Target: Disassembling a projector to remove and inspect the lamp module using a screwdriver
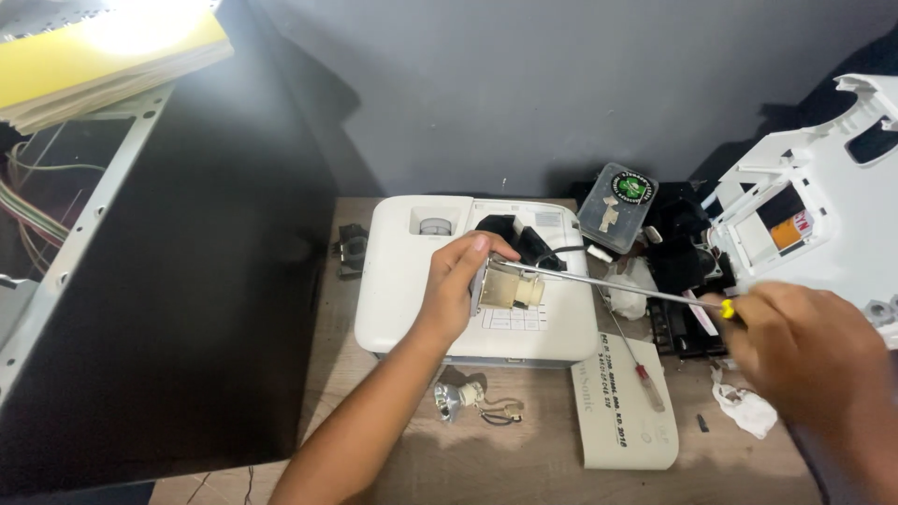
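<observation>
My left hand (456, 285) grips a small metal lamp housing (510, 289) with a cream-coloured front, held just above a white projector (402, 281) that lies on the wooden table. My right hand (804, 351) holds a long screwdriver (608, 284) by its yellow handle. The thin steel shaft runs left across the projector, and its tip touches the top of the housing near my left thumb. An open black cavity (510, 236) shows in the projector's top behind the housing.
A loose lamp bulb with wires (463, 399) lies in front of the projector. A white cover panel (625, 407) carries a small red-handled screwdriver (647, 383). A clear parts box (617, 207), black parts and a white shell (823, 206) crowd the right. A dark metal case (187, 281) fills the left.
</observation>
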